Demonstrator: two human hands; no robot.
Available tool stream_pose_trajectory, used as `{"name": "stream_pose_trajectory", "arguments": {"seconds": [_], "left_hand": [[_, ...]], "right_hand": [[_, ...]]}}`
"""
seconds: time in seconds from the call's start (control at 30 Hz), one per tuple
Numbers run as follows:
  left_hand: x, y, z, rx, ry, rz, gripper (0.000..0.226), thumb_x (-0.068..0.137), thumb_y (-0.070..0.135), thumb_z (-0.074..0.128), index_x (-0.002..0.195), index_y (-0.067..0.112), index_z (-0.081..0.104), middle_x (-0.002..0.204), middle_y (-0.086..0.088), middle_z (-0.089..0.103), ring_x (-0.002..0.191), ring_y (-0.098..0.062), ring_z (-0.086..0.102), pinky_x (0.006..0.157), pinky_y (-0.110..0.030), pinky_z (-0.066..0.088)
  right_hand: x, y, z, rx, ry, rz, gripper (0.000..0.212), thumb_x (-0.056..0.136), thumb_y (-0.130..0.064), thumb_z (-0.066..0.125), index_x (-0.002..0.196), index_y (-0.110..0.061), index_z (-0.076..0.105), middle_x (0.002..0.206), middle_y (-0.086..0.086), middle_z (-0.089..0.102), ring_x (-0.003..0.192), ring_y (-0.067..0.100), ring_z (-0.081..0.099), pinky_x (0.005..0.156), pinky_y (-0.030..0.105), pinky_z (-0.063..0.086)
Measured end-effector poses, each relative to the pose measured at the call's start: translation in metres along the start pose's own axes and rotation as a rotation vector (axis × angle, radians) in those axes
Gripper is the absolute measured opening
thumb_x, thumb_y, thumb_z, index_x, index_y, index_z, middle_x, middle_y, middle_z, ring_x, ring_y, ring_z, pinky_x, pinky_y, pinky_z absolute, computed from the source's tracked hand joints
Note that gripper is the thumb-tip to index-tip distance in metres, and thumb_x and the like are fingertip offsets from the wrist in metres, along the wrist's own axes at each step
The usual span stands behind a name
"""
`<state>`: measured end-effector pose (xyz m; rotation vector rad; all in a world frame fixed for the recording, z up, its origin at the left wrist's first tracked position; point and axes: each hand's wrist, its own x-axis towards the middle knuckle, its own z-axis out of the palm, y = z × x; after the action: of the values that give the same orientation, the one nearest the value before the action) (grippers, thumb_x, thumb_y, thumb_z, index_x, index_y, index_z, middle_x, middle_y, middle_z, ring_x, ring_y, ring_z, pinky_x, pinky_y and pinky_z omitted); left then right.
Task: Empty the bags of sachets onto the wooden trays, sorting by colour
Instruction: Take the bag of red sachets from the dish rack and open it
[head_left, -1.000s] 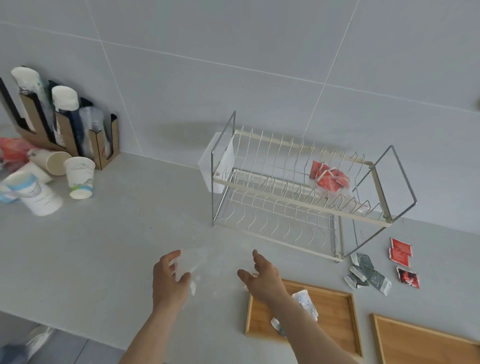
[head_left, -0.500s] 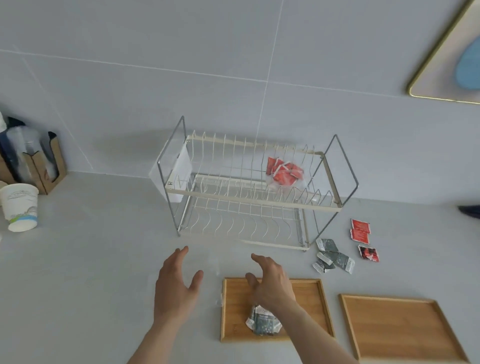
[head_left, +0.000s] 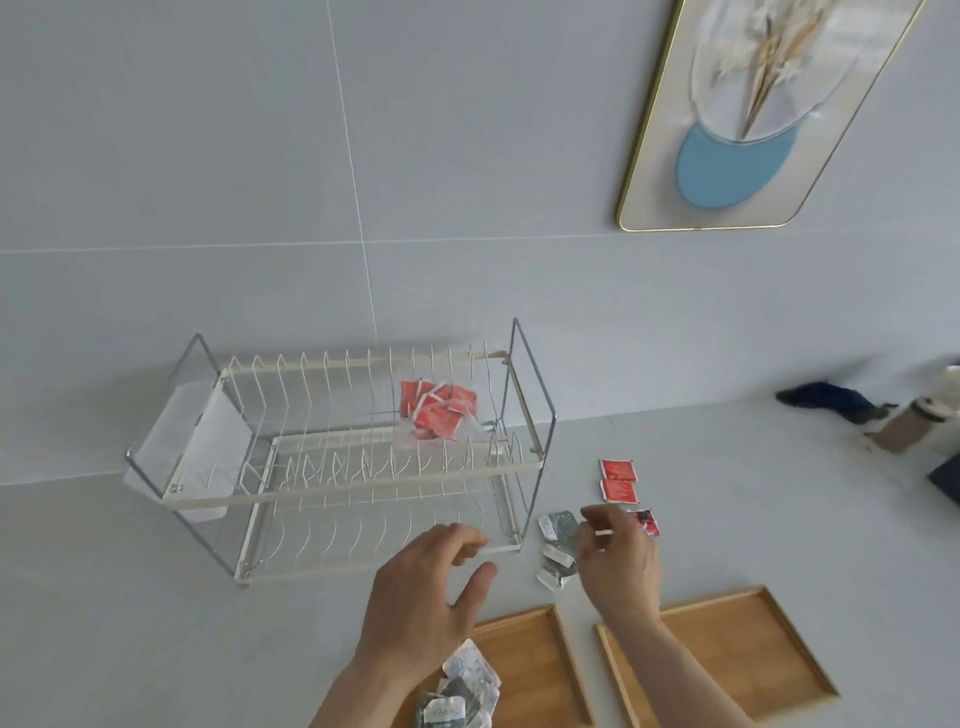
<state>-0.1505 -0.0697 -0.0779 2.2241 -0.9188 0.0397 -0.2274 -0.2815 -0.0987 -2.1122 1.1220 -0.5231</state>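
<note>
Two wooden trays lie at the counter's front: the left tray (head_left: 535, 654) holds a heap of grey sachets (head_left: 460, 691), the right tray (head_left: 737, 654) is bare. Loose grey sachets (head_left: 558, 545) and three red sachets (head_left: 618, 480) lie on the counter behind the trays. A clear bag of red sachets (head_left: 439, 413) rests on the upper tier of the wire dish rack (head_left: 343, 457). My left hand (head_left: 426, 592) hovers open in front of the rack. My right hand (head_left: 618, 561) is over the loose grey sachets, fingers apart, holding nothing.
The grey counter meets a tiled wall behind the rack. A white plastic holder (head_left: 176, 457) hangs on the rack's left end. A framed picture (head_left: 753, 114) hangs upper right. Dark cloth (head_left: 826, 397) and a beige object (head_left: 914, 423) sit at the far right.
My view swung right and the cups left the frame. Both hands moved right and forward, the right one from above the left tray to over the loose grey sachets.
</note>
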Motion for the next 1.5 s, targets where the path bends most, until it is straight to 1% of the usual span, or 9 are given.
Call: {"name": "stream_pose_trajectory", "arguments": {"seconds": [0.13, 0.23, 0.37, 0.5, 0.6, 0.73, 0.83, 1.27, 1.5], "left_hand": [[0.053, 0.037, -0.018, 0.001, 0.188, 0.172, 0.013, 0.091, 0.04, 0.062, 0.103, 0.035, 0.061, 0.097, 0.021, 0.067, 0.093, 0.0, 0.063, 0.082, -0.024, 0.052], [0.091, 0.048, -0.039, 0.015, 0.307, 0.153, 0.016, 0.09, 0.035, 0.061, 0.106, 0.031, 0.061, 0.104, 0.016, 0.067, 0.096, -0.009, 0.061, 0.092, -0.027, 0.045], [0.123, 0.035, -0.064, 0.068, 0.179, -0.002, 0.032, 0.089, 0.037, 0.063, 0.119, 0.029, 0.058, 0.115, 0.009, 0.064, 0.108, -0.016, 0.058, 0.096, -0.034, 0.043], [0.124, 0.012, -0.074, 0.197, -0.095, -0.138, 0.047, 0.09, 0.051, 0.058, 0.133, 0.032, 0.053, 0.133, 0.006, 0.06, 0.121, -0.021, 0.056, 0.099, -0.04, 0.045], [0.115, 0.0, -0.073, 0.277, -0.214, -0.187, 0.049, 0.09, 0.058, 0.052, 0.135, 0.038, 0.05, 0.134, 0.007, 0.06, 0.123, -0.021, 0.056, 0.1, -0.042, 0.046], [0.105, -0.009, -0.071, 0.293, -0.265, -0.213, 0.044, 0.095, 0.056, 0.047, 0.137, 0.043, 0.049, 0.139, 0.013, 0.06, 0.128, -0.018, 0.056, 0.101, -0.043, 0.046], [0.103, -0.012, -0.07, 0.265, -0.269, -0.229, 0.04, 0.098, 0.049, 0.047, 0.137, 0.041, 0.052, 0.136, 0.013, 0.063, 0.125, -0.017, 0.058, 0.098, -0.039, 0.048], [0.124, -0.001, -0.091, 0.044, 0.112, -0.189, 0.008, 0.095, 0.035, 0.061, 0.092, 0.035, 0.068, 0.084, 0.026, 0.072, 0.085, -0.005, 0.068, 0.06, -0.016, 0.04], [0.145, 0.051, -0.14, -0.284, 0.286, -0.058, 0.025, 0.094, 0.046, 0.059, 0.084, 0.026, 0.072, 0.08, 0.017, 0.077, 0.079, 0.001, 0.073, 0.075, -0.032, 0.06]], "right_hand": [[0.046, -0.039, -0.034, 0.189, 0.174, -0.014, 0.014, 0.093, -0.011, 0.059, 0.101, -0.017, 0.068, 0.097, 0.004, 0.073, 0.081, 0.028, 0.068, 0.076, 0.039, 0.053], [0.066, -0.084, -0.053, 0.295, 0.257, -0.128, 0.015, 0.094, -0.012, 0.056, 0.102, -0.019, 0.066, 0.099, 0.001, 0.071, 0.077, 0.023, 0.068, 0.075, 0.044, 0.058], [0.07, -0.139, -0.055, 0.229, 0.296, -0.472, 0.016, 0.09, -0.007, 0.059, 0.101, -0.016, 0.066, 0.099, 0.0, 0.07, 0.076, 0.017, 0.067, 0.068, 0.038, 0.055], [0.057, -0.167, -0.037, -0.023, 0.093, -0.748, 0.026, 0.088, -0.009, 0.062, 0.111, -0.017, 0.069, 0.109, 0.001, 0.07, 0.087, 0.026, 0.069, 0.068, 0.036, 0.054], [0.046, -0.17, -0.019, -0.219, -0.155, -0.835, 0.043, 0.091, -0.012, 0.057, 0.133, -0.02, 0.06, 0.128, 0.001, 0.065, 0.108, 0.027, 0.066, 0.083, 0.039, 0.054], [0.035, -0.162, 0.001, -0.441, -0.503, -0.728, 0.059, 0.092, -0.014, 0.055, 0.148, -0.02, 0.042, 0.14, 0.005, 0.059, 0.123, 0.033, 0.059, 0.096, 0.044, 0.051], [0.034, -0.155, 0.007, -0.548, -0.58, -0.657, 0.051, 0.095, -0.018, 0.052, 0.145, -0.019, 0.046, 0.141, 0.008, 0.06, 0.129, 0.032, 0.055, 0.103, 0.044, 0.048], [0.057, -0.18, -0.013, -0.241, -0.289, -0.751, 0.028, 0.094, -0.009, 0.052, 0.105, -0.024, 0.074, 0.104, -0.002, 0.073, 0.099, 0.025, 0.066, 0.083, 0.039, 0.052], [0.055, -0.228, -0.055, 0.139, -0.055, -0.914, 0.021, 0.092, -0.002, 0.062, 0.094, -0.016, 0.076, 0.087, 0.0, 0.069, 0.083, 0.02, 0.068, 0.076, 0.042, 0.056]]}}
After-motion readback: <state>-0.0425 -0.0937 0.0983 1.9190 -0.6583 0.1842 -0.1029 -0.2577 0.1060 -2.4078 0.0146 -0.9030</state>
